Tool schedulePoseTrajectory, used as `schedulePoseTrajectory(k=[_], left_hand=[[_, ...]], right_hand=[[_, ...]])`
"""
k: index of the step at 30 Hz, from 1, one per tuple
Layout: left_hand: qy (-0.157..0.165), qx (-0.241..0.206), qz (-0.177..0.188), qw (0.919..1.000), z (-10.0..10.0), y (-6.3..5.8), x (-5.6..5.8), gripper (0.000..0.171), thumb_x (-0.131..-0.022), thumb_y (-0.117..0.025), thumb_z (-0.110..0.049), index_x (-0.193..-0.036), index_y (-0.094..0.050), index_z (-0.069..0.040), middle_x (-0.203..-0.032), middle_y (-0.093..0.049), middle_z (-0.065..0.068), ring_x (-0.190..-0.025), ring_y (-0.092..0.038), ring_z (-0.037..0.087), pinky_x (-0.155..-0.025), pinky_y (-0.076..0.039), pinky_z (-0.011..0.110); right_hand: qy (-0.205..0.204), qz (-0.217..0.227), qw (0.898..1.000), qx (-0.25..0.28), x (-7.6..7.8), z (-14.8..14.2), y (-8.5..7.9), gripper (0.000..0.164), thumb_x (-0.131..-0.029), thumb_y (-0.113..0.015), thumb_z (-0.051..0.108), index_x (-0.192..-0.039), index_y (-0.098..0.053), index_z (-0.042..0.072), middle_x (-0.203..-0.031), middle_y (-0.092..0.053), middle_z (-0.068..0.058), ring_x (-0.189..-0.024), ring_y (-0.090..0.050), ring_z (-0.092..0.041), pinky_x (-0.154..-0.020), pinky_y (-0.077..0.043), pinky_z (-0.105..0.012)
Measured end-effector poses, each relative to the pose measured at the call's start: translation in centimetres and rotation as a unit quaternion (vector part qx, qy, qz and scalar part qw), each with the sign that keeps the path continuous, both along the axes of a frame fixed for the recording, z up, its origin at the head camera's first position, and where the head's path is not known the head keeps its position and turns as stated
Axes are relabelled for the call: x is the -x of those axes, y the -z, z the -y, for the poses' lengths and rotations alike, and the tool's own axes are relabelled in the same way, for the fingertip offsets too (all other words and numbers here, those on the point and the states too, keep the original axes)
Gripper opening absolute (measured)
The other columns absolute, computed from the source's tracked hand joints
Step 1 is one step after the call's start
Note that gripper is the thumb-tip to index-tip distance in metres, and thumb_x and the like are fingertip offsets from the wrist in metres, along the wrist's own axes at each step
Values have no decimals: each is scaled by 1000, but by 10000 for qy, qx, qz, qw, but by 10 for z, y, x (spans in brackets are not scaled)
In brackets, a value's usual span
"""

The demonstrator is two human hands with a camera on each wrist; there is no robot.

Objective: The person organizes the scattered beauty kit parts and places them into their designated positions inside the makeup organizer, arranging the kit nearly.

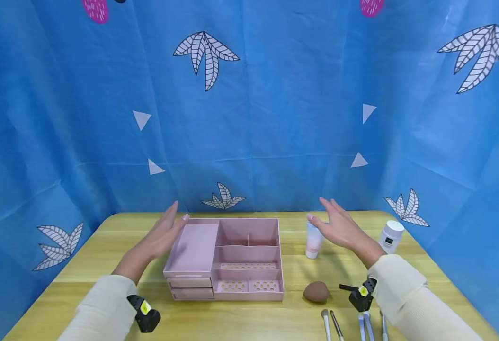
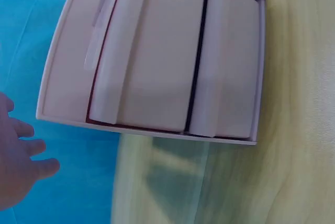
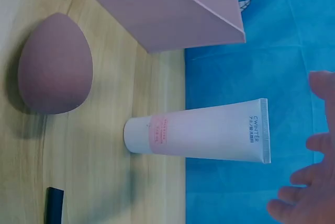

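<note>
A pink desktop organizer [image 1: 191, 246] with open compartments on its right and two drawers [image 2: 162, 51] at its lower left stands on the table. My left hand [image 1: 160, 237] is raised beside the organizer's left side, fingers extended, holding nothing. On the other side, my right hand [image 1: 343, 229] hovers with spread fingers near a white and pink squeeze tube [image 3: 209, 132], which stands upright on its cap. In the head view the hand overlaps the tube's top; the right wrist view shows them apart. A brown makeup sponge [image 1: 316, 291] lies in front of the tube.
A white lidded jar [image 1: 390, 237] stands at the right, beyond my right wrist. Several makeup brushes [image 1: 326, 324] lie along the front right, some partly under my sleeve's outline. A black-tipped item [image 3: 54, 205] lies near the sponge. A blue patterned curtain [image 1: 275, 118] hangs behind the table.
</note>
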State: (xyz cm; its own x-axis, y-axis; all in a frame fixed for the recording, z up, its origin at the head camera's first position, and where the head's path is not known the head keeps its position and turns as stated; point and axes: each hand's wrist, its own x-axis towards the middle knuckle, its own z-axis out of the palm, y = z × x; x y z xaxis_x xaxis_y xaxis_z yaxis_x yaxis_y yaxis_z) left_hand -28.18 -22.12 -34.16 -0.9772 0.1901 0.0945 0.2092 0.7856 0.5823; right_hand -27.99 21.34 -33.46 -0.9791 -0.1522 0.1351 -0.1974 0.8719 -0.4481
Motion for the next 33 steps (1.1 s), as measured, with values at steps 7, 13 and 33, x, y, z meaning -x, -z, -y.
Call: schedulePoseTrajectory(k=[7,13,33], left_hand=[[-77,-618,-49,9981,3,7,-10,78,-98,-21,-57,-151,2,-4,-157,1,20,-142,-2,42,-113,-4,62],[-115,-1593,56,9871,2,17,-25,69,-101,-24,-47,-151,1,-6,-157,-6,21,-141,-12,41,-115,-11,57],[-258,-4308,857,8980,-6,56,-51,53,-100,-27,-15,-150,-15,-3,-157,-14,15,-142,-15,27,-111,-28,23]], right_hand=[[-271,-168,9992,244,-15,-5,-1,77,-95,-45,49,-148,-20,0,-151,-17,-30,-136,-18,-50,-105,-22,-69],[-172,-351,9978,526,-27,-12,1,68,-96,-48,40,-146,-25,-1,-147,-29,-29,-131,-31,-49,-101,-32,-65],[451,-428,9851,1606,-79,-40,19,55,-98,-47,36,-136,-41,-3,-125,-52,-26,-113,-53,-42,-86,-52,-50]])
